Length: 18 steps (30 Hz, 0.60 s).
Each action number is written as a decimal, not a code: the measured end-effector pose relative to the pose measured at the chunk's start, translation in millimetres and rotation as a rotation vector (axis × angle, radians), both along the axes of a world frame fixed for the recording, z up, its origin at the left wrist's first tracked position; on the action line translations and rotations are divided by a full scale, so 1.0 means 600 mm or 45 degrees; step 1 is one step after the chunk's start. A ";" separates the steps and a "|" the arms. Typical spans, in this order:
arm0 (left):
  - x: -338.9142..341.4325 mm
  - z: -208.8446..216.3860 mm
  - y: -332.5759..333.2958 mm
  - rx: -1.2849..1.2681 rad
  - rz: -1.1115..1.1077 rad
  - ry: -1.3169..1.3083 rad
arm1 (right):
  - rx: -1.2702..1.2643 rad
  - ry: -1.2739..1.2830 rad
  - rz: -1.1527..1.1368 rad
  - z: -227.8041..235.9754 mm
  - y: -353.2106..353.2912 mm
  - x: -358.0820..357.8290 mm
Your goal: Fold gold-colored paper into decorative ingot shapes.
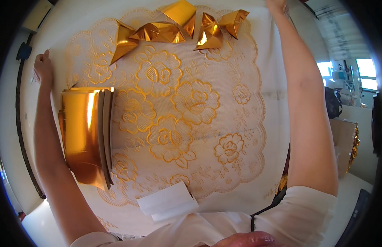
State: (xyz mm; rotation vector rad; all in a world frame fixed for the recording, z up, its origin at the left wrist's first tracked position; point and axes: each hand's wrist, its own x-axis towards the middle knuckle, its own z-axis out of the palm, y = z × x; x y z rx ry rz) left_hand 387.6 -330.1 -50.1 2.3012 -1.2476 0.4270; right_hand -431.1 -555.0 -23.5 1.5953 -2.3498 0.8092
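A white cloth (236, 78) with gold embroidered flowers and a scalloped border lies spread before me. My left hand (43, 70) is at its far left side, fingers curled closed; what they grip is too small to make out. My right hand (278, 7) reaches the far right corner, partly cut off by the frame's top, its visible fingers curled. A stack of shiny gold foil sheets (79, 136) rests on the cloth beside my left forearm. Several folded gold foil pieces (160, 33) line the far edge. White paper (168, 201) lies close to my body.
Over on the right stands a cardboard box (343, 138) with gold foil along its side. A black bag (333, 102) sits behind it. A dark strip (21, 123) runs along the left. Bright windows (366, 74) show in the right background.
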 end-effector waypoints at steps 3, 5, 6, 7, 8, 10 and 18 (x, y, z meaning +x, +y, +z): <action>0.016 -0.006 0.000 0.101 -0.080 0.050 | 0.103 0.096 0.075 -0.038 -0.017 -0.025; 0.002 -0.012 -0.031 0.153 -0.086 0.101 | 0.100 0.173 0.102 -0.037 -0.038 -0.075; 0.003 -0.008 -0.032 0.231 -0.069 0.128 | 0.258 0.153 0.129 -0.041 -0.043 -0.078; 0.002 -0.005 -0.031 0.227 -0.067 0.122 | 0.413 0.135 0.152 -0.041 -0.047 -0.083; 0.004 -0.007 -0.023 0.166 -0.086 0.114 | 0.412 0.129 0.160 -0.042 -0.046 -0.073; 0.005 0.005 -0.018 0.090 -0.112 0.105 | 0.298 0.164 0.210 -0.029 -0.034 -0.062; -0.194 0.064 0.017 0.121 -0.862 -0.021 | 0.218 -0.750 1.264 0.051 0.178 0.217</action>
